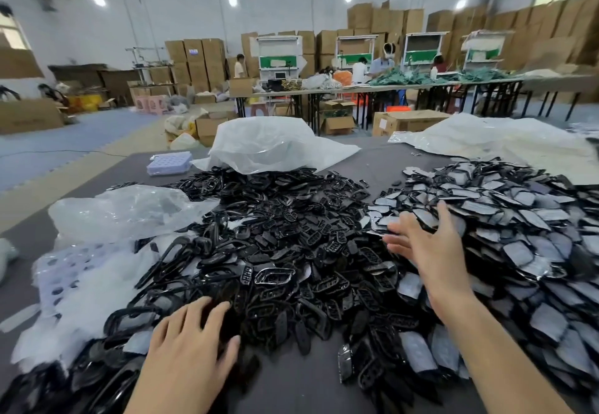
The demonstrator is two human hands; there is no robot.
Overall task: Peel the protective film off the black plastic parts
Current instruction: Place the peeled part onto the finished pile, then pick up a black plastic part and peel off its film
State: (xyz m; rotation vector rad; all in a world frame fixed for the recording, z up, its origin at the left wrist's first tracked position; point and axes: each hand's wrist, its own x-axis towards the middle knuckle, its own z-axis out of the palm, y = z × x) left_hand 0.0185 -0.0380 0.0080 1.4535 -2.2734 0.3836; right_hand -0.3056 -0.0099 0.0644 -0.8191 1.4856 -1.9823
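Observation:
A big heap of bare black plastic parts [291, 245] covers the middle of the dark table [291, 384]. To its right lies a second heap of black parts with pale film [518, 235] on them. My right hand [424, 245] reaches out flat, fingers spread, over the left edge of the filmed heap and holds nothing. My left hand [191, 348] rests with relaxed fingers on the near edge of the bare heap, also holding nothing.
Crumpled clear plastic bags [129, 209] lie at the left, another bag [275, 144] behind the heap and a sheet [492, 138] at the back right. A lilac tray [168, 162] sits at the table's far left. Workers, tables and stacked cartons fill the hall beyond.

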